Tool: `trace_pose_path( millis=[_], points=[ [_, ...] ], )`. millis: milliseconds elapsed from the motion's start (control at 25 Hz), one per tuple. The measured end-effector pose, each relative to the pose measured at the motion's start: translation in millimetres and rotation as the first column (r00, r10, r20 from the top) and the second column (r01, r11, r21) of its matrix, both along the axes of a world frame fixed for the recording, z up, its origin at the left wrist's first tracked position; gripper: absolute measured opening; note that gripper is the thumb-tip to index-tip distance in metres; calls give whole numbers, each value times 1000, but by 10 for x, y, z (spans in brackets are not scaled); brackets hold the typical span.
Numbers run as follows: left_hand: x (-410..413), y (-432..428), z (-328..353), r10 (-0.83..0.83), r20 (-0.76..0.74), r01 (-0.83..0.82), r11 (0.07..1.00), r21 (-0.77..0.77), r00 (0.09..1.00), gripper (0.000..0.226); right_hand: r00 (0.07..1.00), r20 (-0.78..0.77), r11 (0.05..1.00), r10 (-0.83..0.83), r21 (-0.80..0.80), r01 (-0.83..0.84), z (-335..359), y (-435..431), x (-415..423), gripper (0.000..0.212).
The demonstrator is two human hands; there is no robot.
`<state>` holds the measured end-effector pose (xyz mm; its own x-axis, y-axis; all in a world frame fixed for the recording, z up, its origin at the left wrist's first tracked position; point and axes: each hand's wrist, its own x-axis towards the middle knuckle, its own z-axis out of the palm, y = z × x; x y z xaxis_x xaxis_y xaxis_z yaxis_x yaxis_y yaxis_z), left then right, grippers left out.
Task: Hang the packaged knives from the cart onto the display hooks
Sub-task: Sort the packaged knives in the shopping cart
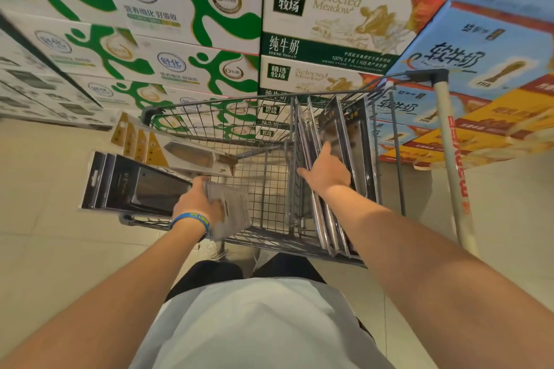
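Over the cart's (209,100) near left corner, the left hand (198,204), with a blue wristband (192,219) at the wrist, is clamped round a held bundle (138,186) of packaged knives. Its black cards and gold-backed cards fan leftward past the left rim, their long axes roughly level. Along the cart's right wall, the upright packs (344,135) stand on edge in a row, with long axes running from the near end toward the far end. The right hand (325,171) lies on this row, thumb splayed toward the basket's middle and fingers pointing along the packs. Whether they have closed on a pack cannot be told. This hand is the nearer one, and a pack would probably come free by a lift straight up between its neighbours. Past the right wall slants the handle (451,165). Beyond the far rim rise stacked milk cartons (195,9), and no display hooks are in view.
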<state>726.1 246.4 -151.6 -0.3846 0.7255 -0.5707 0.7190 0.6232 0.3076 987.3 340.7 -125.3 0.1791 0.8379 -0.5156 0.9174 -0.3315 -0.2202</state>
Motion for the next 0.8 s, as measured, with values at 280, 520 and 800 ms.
trace_pose_path(
  millis=[280,520,800],
  points=[
    [20,120,1,-136,-15,134,988,-78,991,48,930,346,976,124,127,-178,-62,269,-37,81],
    [18,123,-14,-130,-18,129,990,-60,991,48,998,51,987,-27,158,18,-26,169,234,60],
    [55,105,-38,-117,-32,115,992,-41,993,45,992,17,992,-124,-33,125,74,628,11,64]
  ],
)
